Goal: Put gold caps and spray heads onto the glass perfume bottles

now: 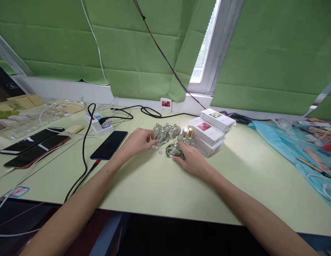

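Observation:
My right hand grips a small clear glass perfume bottle, thumb at its near side and fingers over its far side. My left hand is beside a cluster of similar glass bottles, thumb and forefinger curved apart at the left edge of the front one; whether they touch it I cannot tell. More bottles stand just behind. Two bottles with shiny caps, one silver and one gold, stand past my right fingers, partly hidden by them. A small pale disc lies between my hands.
White boxes with flower pictures are stacked at the right, and another white box stands by the wall. Phones, a power strip and loose cables lie left. Blue plastic sheeting with assorted items covers the table's right end.

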The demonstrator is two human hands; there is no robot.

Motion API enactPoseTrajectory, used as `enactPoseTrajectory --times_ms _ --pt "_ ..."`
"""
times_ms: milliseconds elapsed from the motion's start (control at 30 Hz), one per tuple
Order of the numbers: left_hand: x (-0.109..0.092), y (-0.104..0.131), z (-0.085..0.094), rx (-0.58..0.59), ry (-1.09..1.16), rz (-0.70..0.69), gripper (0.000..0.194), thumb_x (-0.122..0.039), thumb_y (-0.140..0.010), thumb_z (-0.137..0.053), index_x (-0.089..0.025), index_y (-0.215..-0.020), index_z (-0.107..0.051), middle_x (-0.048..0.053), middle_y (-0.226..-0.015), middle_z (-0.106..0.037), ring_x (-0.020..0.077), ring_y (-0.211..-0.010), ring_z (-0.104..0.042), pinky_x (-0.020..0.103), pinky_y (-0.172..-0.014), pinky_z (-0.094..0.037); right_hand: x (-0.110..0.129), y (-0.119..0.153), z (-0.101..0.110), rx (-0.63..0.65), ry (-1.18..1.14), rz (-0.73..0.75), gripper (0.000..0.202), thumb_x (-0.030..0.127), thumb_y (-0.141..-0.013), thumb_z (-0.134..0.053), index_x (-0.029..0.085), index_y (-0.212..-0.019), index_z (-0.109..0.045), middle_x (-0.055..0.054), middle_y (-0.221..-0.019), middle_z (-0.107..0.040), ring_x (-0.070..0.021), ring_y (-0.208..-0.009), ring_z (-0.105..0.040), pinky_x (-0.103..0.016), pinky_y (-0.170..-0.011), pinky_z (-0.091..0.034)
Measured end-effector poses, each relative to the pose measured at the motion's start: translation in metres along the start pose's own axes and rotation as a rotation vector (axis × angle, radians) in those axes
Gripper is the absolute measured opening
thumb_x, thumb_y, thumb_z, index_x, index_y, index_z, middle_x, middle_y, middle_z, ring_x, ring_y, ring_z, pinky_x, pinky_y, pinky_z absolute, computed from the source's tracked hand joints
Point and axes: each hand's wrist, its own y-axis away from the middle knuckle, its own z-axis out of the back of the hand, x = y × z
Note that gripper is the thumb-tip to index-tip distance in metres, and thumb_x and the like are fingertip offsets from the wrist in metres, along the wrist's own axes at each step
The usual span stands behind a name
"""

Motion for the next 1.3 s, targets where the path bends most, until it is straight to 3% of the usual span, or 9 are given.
enactPoseTrajectory --times_ms 167,367,733,967,1133,1300 --pt "0.006 0.000 0.001 0.082 -0.055 0.011 0.021 -0.042 -0.076 -0.072 -0.022 -0.081 -0.073 0.002 -0.072 -0.071 0.0205 -0.065 -0.062 0.029 -0.060 -0.034 -0.001 0.000 -0.001 0.002 0.015 -0.008 0.034 0.036 -0.102 -0.060 0.020 -0.130 -0.049 -0.012 -0.112 -0.070 -0.0293 -0.099 -0.067 -0.033 -0.074 -0.043" --pt "0.010 -0.001 -0.003 0.167 -0.116 0.018 0.011 -0.030 -0.077 -0.069 -0.023 -0.084 -0.075 0.003 -0.078 -0.073 0.0219 -0.070 -0.065 0.030 -0.060 -0.034 -0.002 -0.001 -0.003 -0.019 0.005 0.006 0.034 0.037 -0.101 -0.060 0.020 -0.129 -0.050 -0.012 -0.113 -0.070 -0.0290 -0.100 -0.067 -0.033 -0.076 -0.044" --pt "0.005 0.000 0.003 0.187 -0.103 0.012 0.014 -0.034 -0.079 -0.068 -0.021 -0.083 -0.072 0.003 -0.075 -0.072 0.0203 -0.066 -0.063 0.030 -0.059 -0.035 -0.006 -0.001 0.000 -0.071 0.002 0.015 0.028 0.035 -0.102 -0.060 0.020 -0.125 -0.055 -0.011 -0.112 -0.070 -0.0257 -0.093 -0.066 -0.031 -0.072 -0.043" --pt "0.004 0.001 0.009 0.069 0.060 -0.004 0.021 -0.041 -0.080 -0.066 -0.020 -0.081 -0.069 0.000 -0.064 -0.068 0.0172 -0.060 -0.061 0.028 -0.060 -0.038 -0.010 -0.001 0.001 -0.091 -0.033 0.023 0.028 0.034 -0.101 -0.063 0.021 -0.124 -0.057 -0.008 -0.103 -0.070 -0.0224 -0.085 -0.065 -0.029 -0.070 -0.041" --pt "0.000 0.001 0.013 -0.091 0.163 0.018 0.026 -0.045 -0.079 -0.067 -0.019 -0.079 -0.068 0.000 -0.064 -0.067 0.0152 -0.058 -0.060 0.027 -0.060 -0.041 -0.008 0.000 0.002 -0.092 -0.050 0.027 0.028 0.033 -0.101 -0.063 0.021 -0.125 -0.056 -0.008 -0.103 -0.070 -0.0226 -0.086 -0.066 -0.030 -0.072 -0.042" --pt "-0.009 0.005 0.011 -0.254 0.285 0.019 0.032 -0.050 -0.080 -0.070 -0.018 -0.082 -0.068 0.004 -0.083 -0.073 0.0123 -0.058 -0.060 0.024 -0.055 -0.043 -0.009 0.001 0.001 -0.083 -0.064 0.037 0.025 0.034 -0.102 -0.061 0.021 -0.123 -0.056 -0.008 -0.102 -0.069 -0.0226 -0.086 -0.065 -0.030 -0.071 -0.042"
